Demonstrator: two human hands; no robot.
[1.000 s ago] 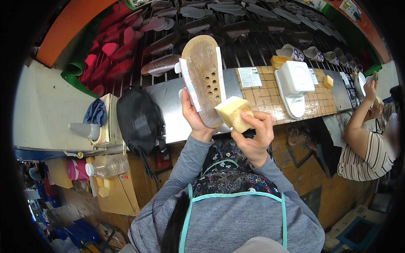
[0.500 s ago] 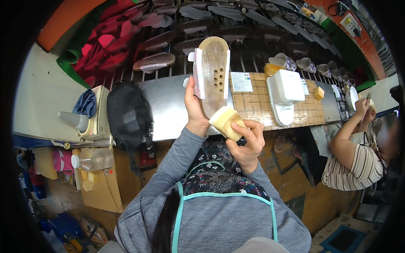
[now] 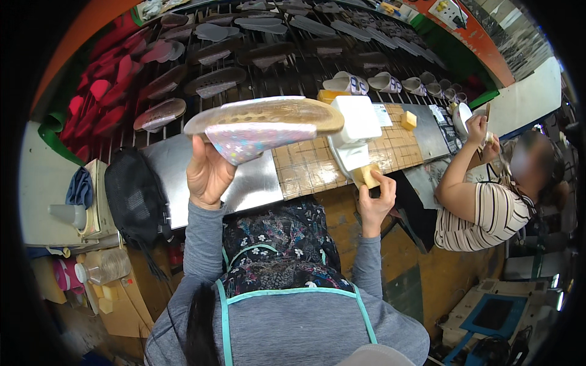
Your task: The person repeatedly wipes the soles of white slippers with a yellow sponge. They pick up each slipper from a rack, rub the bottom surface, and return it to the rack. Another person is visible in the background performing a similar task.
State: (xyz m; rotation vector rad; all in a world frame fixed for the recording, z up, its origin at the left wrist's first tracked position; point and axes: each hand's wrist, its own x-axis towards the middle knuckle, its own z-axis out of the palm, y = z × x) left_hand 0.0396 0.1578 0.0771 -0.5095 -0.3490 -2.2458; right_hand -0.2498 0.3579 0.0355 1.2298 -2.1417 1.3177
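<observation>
My left hand (image 3: 210,177) holds up a slipper (image 3: 274,111), gripping it near its left end from below. The slipper lies crosswise, its brown sole with a row of holes turned up and away, its pale pink strap (image 3: 256,139) with coloured stars facing me. Its right end reaches in front of a white dispenser-like device (image 3: 359,119). Low beside that device's base, my right hand (image 3: 378,198) pinches a yellow sponge block (image 3: 367,175) between thumb and fingers. Whether the sponge touches the base is hard to tell.
Beyond the bench, a dark rack of bars carries several soles and slippers (image 3: 220,80), red-lit at left. A black mesh bag (image 3: 137,195) sits at the left. Another yellow sponge (image 3: 408,120) lies right of the device. A co-worker in a striped top (image 3: 482,216) sits at the right.
The slipper has turned from upright to crosswise and moved left with my left hand. My right hand has taken the sponge away from the sole, rightward to the white device. The view has shifted.
</observation>
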